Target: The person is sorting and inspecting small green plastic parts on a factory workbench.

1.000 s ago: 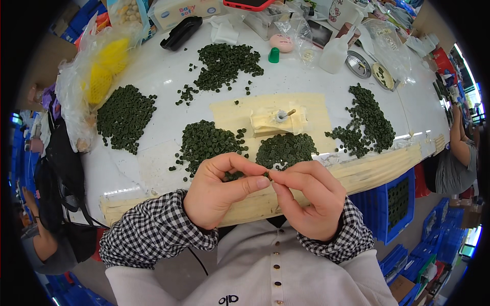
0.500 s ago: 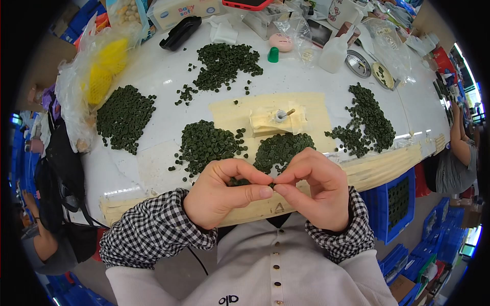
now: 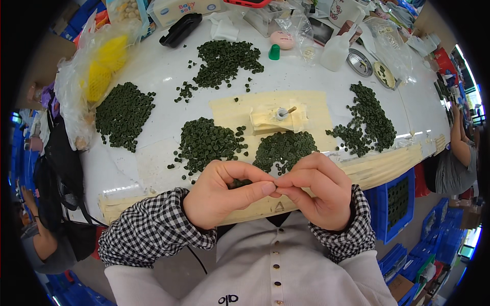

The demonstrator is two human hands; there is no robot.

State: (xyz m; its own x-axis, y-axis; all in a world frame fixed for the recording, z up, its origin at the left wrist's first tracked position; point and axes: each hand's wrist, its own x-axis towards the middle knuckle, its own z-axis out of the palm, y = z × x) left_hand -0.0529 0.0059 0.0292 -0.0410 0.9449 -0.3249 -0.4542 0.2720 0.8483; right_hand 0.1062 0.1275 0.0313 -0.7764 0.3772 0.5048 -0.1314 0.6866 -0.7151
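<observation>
My left hand [image 3: 227, 191] and my right hand [image 3: 320, 187] meet at the fingertips above the table's near edge. Each is closed in a pinch of thumb and forefinger. A small dark green piece is pinched where they meet, almost wholly covered by the fingers. Just beyond my right fingertips lies a pile of small dark green ring-like pieces [image 3: 285, 149]. Past my left hand is another pile of small dark green round pieces [image 3: 208, 143]. A few more pieces [image 3: 239, 182] show under my left fingers.
Further green piles lie at the far middle [image 3: 224, 61], left [image 3: 125, 117] and right [image 3: 368, 120]. A thin upright pin [image 3: 291, 110] stands in a taped block [image 3: 263, 120]. Clear plastic bags, a squeeze bottle [image 3: 334, 53] and an open tin [image 3: 383, 74] line the back. Blue crates stand lower right.
My fingertips have closed further over the small green piece, which showed more before. My right hand has shifted slightly right, its fingers tilted differently. The piles look the same.
</observation>
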